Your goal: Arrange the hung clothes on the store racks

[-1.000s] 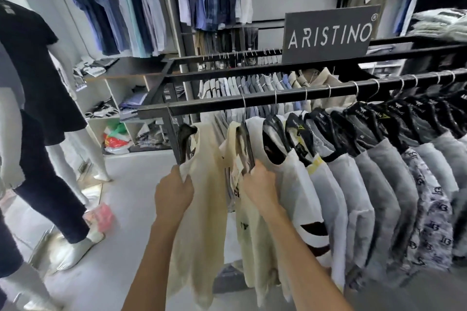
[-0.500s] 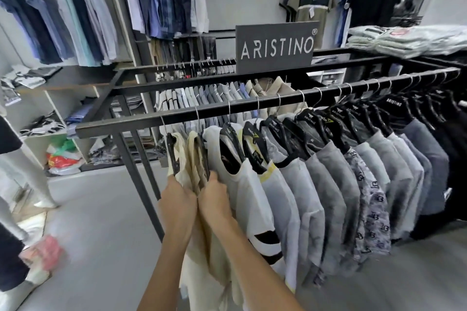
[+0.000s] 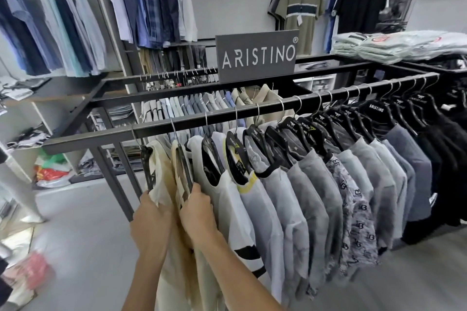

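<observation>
1. Head view: the left hand (image 3: pixel 151 222) and the right hand (image 3: pixel 199 212) are seen side by side, almost touching, at the left end of the front rail (image 3: pixel 227 115). A second ago they were held clearly apart, one on each cream garment; the gap between the two has since been closed.

2. The left hand's fingers are curled round the shoulder of the first cream shirt (image 3: pixel 161 174). The right hand's fingers are bent over the shoulder of the second cream shirt (image 3: pixel 180 169); whether cloth is actually pinched there cannot be told, since the fingertips are buried in the fabric.

3. Both cream shirts are hung on dark hangers from the front rail, now pressed close together at its left end, just beside the white shirt with black trim (image 3: pixel 227 199). A row of grey shirts (image 3: pixel 316 184), a patterned shirt (image 3: pixel 353 209) and dark garments (image 3: pixel 444 159) is hung further right on the same rail.

4. The camera has been turned rightward, so that more of the rail, the brand sign (image 3: pixel 256 57) and the folded stack (image 3: pixel 394 43) are brought into view.

5. Assessment: the two cream shirts are judged to have been bunched with the row. Even spacing along the rail appears outstanding.
</observation>
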Demonstrator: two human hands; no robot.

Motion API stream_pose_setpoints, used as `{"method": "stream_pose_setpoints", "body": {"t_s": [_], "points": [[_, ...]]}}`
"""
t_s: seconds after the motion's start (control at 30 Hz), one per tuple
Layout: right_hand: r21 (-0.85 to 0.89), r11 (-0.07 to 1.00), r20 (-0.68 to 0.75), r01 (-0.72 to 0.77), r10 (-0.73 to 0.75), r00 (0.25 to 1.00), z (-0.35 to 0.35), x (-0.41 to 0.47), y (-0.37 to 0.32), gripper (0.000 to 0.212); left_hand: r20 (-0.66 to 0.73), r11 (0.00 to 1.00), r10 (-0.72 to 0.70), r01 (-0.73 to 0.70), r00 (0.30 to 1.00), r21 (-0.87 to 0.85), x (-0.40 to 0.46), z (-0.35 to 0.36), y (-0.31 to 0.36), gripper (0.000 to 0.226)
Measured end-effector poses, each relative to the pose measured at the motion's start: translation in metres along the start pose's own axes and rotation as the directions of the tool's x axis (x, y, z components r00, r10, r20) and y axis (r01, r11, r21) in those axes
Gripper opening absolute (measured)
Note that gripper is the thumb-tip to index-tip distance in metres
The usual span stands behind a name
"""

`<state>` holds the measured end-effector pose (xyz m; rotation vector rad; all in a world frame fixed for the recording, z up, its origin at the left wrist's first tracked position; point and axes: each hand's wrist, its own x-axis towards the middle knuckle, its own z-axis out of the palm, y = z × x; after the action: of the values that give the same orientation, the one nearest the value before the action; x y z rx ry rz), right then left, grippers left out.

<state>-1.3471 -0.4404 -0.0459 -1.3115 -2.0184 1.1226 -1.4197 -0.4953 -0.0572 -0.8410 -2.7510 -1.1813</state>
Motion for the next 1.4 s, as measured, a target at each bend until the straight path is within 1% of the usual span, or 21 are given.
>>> {"method": "stream_pose_setpoints", "body": {"t_s": [0.1, 0.17, 0.2, 0.27, 0.33, 0.4, 0.47, 0.5, 0.53, 0.63, 0.7, 0.73, 0.83, 0.9, 0.93, 0.97, 1.03, 1.1, 1.2, 1.3, 1.4], "points": [[0.014, 1.0, -0.006, 0.015, -0.015, 1.0, 0.002, 0.0, 0.004, 0.039, -0.037, 1.0, 0.006, -0.006, 0.999, 0.003, -0.004, 0.001, 0.005, 0.044], [0.035, 0.999, 0.009, 0.038, -0.039, 0.999, 0.004, 0.001, 0.006, 0.039, -0.088, 0.997, 0.065, -0.062, 0.994, 0.042, -0.006, 0.0, 0.011, 0.058], [0.044, 0.998, 0.017, 0.048, -0.049, 0.999, 0.005, 0.002, 0.006, 0.043, -0.119, 0.994, 0.101, -0.096, 0.988, 0.05, -0.007, 0.0, 0.013, 0.062], [0.066, 0.993, 0.002, 0.096, -0.096, 0.995, 0.001, 0.003, 0.007, 0.049, -0.182, 0.984, 0.179, -0.177, 0.967, 0.029, -0.007, 0.0, 0.019, 0.063], [0.088, 0.979, -0.081, 0.187, -0.18, 0.98, -0.01, 0.004, 0.009, 0.046, -0.241, 0.957, 0.287, -0.29, 0.927, 0.021, -0.006, 0.002, 0.024, 0.055], [0.091, 0.957, -0.18, 0.275, -0.256, 0.95, -0.028, 0.005, 0.013, 0.042, -0.271, 0.91, 0.408, -0.413, 0.872, 0.04, -0.003, 0.009, 0.031, 0.045], [0.109, 0.931, -0.27, 0.348, -0.309, 0.912, -0.054, 0.005, 0.02, 0.034, -0.256, 0.827, 0.56, -0.55, 0.788, 0.115, -0.002, 0.022, 0.043, 0.042], [0.108, 0.917, -0.328, 0.383, -0.331, 0.885, -0.068, 0.006, 0.025, 0.029, -0.228, 0.787, 0.615, -0.603, 0.755, 0.129, -0.005, 0.029, 0.054, 0.038], [0.094, 0.907, -0.389, 0.41, -0.346, 0.854, -0.083, 0.008, 0.033, 0.025, -0.21, 0.766, 0.641, -0.634, 0.738, 0.109, -0.012, 0.037, 0.068, 0.033], [0.026, 0.904, -0.518, 0.428, -0.354, 0.779, -0.136, 0.014, 0.064, 0.02, -0.158, 0.731, 0.666, -0.68, 0.729, -0.057, -0.048, 0.059, 0.123, 0.025], [-0.078, 0.918, -0.563, 0.39, -0.363, 0.743, -0.176, 0.02, 0.09, 0.02, -0.105, 0.703, 0.697, -0.705, 0.709, -0.095, -0.071, 0.079, 0.16, 0.021], [-0.134, 0.926, -0.563, 0.354, -0.365, 0.742, -0.197, 0.024, 0.104, 0.023, -0.069, 0.698, 0.704, -0.706, 0.707, -0.12, -0.077, 0.094, 0.173, 0.02], [-0.267, 0.938, -0.504, 0.22, -0.331, 0.798, -0.249, 0.033, 0.147, 0.037, 0.037, 0.699, 0.712, -0.702, 0.702, -0.137, -0.102, 0.132, 0.215, 0.029], [-0.284, 0.943, -0.48, 0.172, -0.295, 0.826, -0.273, 0.037, 0.172, 0.038, 0.084, 0.676, 0.737, -0.73, 0.67, -0.101, -0.117, 0.153, 0.238, 0.045], [-0.27, 0.95, -0.473, 0.154, -0.271, 0.838, -0.28, 0.04, 0.183, 0.039, 0.093, 0.667, 0.745, -0.741, 0.661, -0.075, -0.123, 0.161, 0.245, 0.049], [-0.242, 0.959, -0.464, 0.147, -0.247, 0.851, -0.286, 0.044, 0.192, 0.039, 0.103, 0.679, 0.733, -0.731, 0.672, -0.064, -0.128, 0.167, 0.253, 0.047], [-0.198, 0.967, -0.449, 0.16, -0.235, 0.862, -0.293, 0.049, 0.206, 0.038, 0.134, 0.747, 0.664, -0.661, 0.736, -0.072, -0.133, 0.177, 0.262, 0.038], [-0.221, 0.96, -0.447, 0.17, -0.255, 0.857, -0.297, 0.052, 0.215, 0.036, 0.137, 0.805, 0.592, -0.591, 0.795, -0.049, -0.138, 0.184, 0.268, 0.04], [-0.259, 0.946, -0.484, 0.197, -0.303, 0.821, -0.299, 0.054, 0.221, 0.031, 0.115, 0.827, 0.555, -0.561, 0.824, 0.034, -0.142, 0.195, 0.274, 0.044], [-0.201, 0.95, -0.539, 0.24, -0.312, 0.783, -0.308, 0.056, 0.222, 0.024, 0.051, 0.811, 0.578, -0.58, 0.815, 0.078, -0.142, 0.201, 0.282, 0.048], [-0.228, 0.942, -0.591, 0.246, -0.335, 0.734, -0.325, 0.059, 0.226, 0.025, 0.013, 0.759, 0.648, -0.647, 0.762, 0.078, -0.142, 0.205, 0.292, 0.041]]}}
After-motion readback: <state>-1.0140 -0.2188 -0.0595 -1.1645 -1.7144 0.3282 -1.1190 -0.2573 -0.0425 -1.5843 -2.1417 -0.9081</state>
